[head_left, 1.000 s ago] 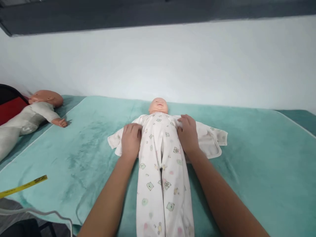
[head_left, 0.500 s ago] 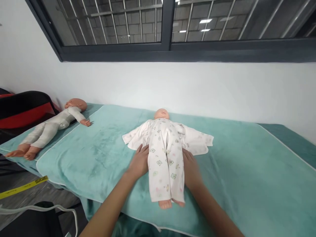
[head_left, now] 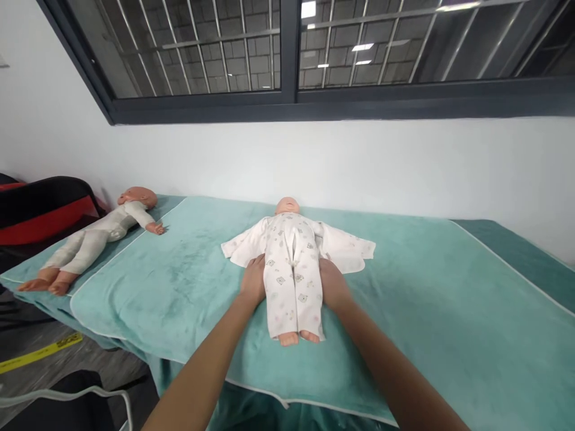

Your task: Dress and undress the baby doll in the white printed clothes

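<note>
At left, a white doll lies mostly off the light cloth. The left hand touches the dressed doll, mid-cloth, feet short of the front edge; right hand at its other side. Fingers part-hidden: cannot tell if pinching. Rightward, cloth stretches wide.

Left hand and right hand stretch forward, apart (forearms bare).
</note>
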